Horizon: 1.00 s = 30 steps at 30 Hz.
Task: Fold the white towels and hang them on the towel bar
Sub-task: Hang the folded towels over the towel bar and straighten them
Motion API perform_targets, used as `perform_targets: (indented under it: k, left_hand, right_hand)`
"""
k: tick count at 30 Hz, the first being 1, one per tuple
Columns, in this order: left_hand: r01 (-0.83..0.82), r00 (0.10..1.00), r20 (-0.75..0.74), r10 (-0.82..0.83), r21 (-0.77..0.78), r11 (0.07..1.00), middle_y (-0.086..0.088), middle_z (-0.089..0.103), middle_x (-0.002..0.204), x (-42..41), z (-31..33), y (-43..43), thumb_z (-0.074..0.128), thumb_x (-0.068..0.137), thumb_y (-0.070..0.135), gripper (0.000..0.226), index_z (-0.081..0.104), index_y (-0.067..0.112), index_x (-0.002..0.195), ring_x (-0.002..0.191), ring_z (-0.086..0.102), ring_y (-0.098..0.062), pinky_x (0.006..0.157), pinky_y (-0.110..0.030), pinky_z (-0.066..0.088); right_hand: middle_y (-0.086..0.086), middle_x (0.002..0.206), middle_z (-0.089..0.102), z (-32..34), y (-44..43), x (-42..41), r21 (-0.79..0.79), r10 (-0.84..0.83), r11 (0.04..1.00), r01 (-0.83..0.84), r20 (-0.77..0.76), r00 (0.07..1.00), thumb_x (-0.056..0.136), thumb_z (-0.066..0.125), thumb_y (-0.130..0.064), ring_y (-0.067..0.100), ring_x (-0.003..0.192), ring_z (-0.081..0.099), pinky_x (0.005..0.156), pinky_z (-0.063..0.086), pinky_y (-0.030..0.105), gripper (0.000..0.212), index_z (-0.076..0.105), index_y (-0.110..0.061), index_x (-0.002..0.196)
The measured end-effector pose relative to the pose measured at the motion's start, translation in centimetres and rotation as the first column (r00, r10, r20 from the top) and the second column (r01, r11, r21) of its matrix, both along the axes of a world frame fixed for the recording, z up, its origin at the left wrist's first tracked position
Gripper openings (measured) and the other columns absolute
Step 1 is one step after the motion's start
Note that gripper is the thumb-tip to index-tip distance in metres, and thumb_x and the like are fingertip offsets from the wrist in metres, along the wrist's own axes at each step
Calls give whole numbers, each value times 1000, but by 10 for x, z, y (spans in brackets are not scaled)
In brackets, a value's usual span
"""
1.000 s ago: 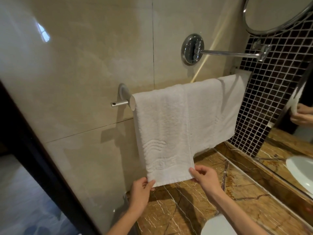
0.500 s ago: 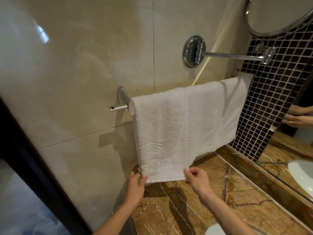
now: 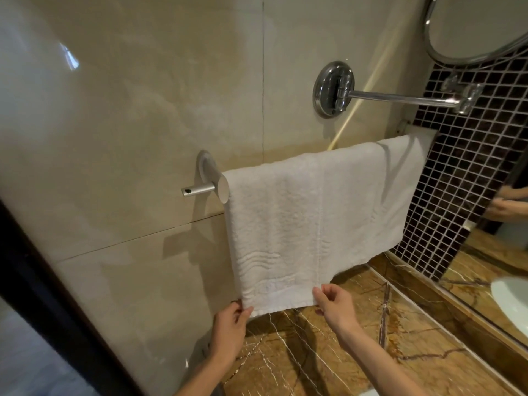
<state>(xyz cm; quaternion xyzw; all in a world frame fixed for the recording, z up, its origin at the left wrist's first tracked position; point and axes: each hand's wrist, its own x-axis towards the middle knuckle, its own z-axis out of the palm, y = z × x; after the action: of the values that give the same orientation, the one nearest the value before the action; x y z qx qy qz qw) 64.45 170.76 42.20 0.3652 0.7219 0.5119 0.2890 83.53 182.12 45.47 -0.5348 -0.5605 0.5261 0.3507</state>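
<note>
Two white towels hang side by side over the chrome towel bar (image 3: 200, 190) on the beige tiled wall. The near white towel (image 3: 274, 230) hangs longer and carries an embossed wave pattern. The far white towel (image 3: 380, 201) hangs shorter, to its right. My left hand (image 3: 230, 328) pinches the near towel's lower left corner. My right hand (image 3: 335, 305) pinches its lower right corner. Most of the bar is hidden under the cloth.
A chrome swing arm (image 3: 400, 97) juts from a round wall mount (image 3: 333, 88) above the towels, carrying a round mirror (image 3: 480, 24). A brown marble counter (image 3: 314, 352) lies below. A dark mosaic wall (image 3: 463, 172) and a wall mirror stand at the right. A dark door frame (image 3: 43, 295) runs along the left.
Both hands stay at the near towel's bottom corners and have risen slightly in view, while the camera has shifted a little. The towels hang much as before.
</note>
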Motion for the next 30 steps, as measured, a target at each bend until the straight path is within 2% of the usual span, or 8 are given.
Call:
perform_targets:
  k: [3,10,13,16,19,22,26,30]
  left_hand:
    - [-2,1000,8,2,18,1000,7,70,82,4,-3,-6,63,89,13,9,64,18,96,79,69,-15,70,-23,53]
    - [-101,994,42,97,82,992,6,68,85,17,0,-15,73,80,4,35,47,21,98,74,65,-1,62,-11,50]
    - [-113,991,78,109,52,992,19,64,85,20,-3,-15,69,84,9,44,42,29,112,78,65,2,59,-11,48]
    - [-39,995,90,33,64,997,20,71,81,18,-8,-13,67,85,6,29,59,26,105,79,68,1,67,-13,49]
    - [-11,998,62,6,70,997,11,75,81,15,-9,-10,69,83,3,23,66,24,91,76,70,-5,70,-22,55]
    - [-35,999,25,34,61,998,10,74,72,10,-15,-5,69,81,-1,20,66,18,83,67,69,-5,66,-21,53]
    - [-52,999,8,52,38,998,8,73,67,4,-19,1,69,79,-4,27,62,22,77,70,69,-14,72,-29,50]
    - [-68,995,-67,70,35,997,6,69,57,0,-17,2,73,77,2,26,58,22,68,54,59,-8,63,-26,47]
  right_hand:
    - [3,68,53,-1,-1,-1,9,5,1000,-5,23,1000,95,56,-18,17,67,53,69,51,30,25,55,-10,72]
    - [6,72,57,1,-2,-1,2,-4,1000,4,10,1000,95,57,-19,18,68,54,68,50,30,22,59,-8,76]
    - [5,91,64,5,-5,-1,-12,10,1000,-10,51,999,95,57,-18,15,82,60,78,53,32,11,63,-10,96]
    - [2,124,52,14,-16,-2,191,-64,981,18,234,970,94,56,-17,9,104,53,97,44,30,31,53,-14,125]
    - [5,139,38,52,-28,-10,619,-162,784,-40,266,950,92,55,-15,13,127,38,108,32,32,31,53,-14,123]
    - [13,141,37,110,-27,-23,849,-136,508,-144,244,960,89,57,-12,21,131,36,108,33,38,31,51,-13,120]
    - [19,147,34,195,-18,-47,937,-125,274,-217,258,958,92,52,-21,30,132,35,112,31,46,38,49,-9,127]
    - [14,141,46,249,0,-65,812,-122,275,-514,560,820,100,42,-32,29,132,39,114,19,45,39,54,-10,129]
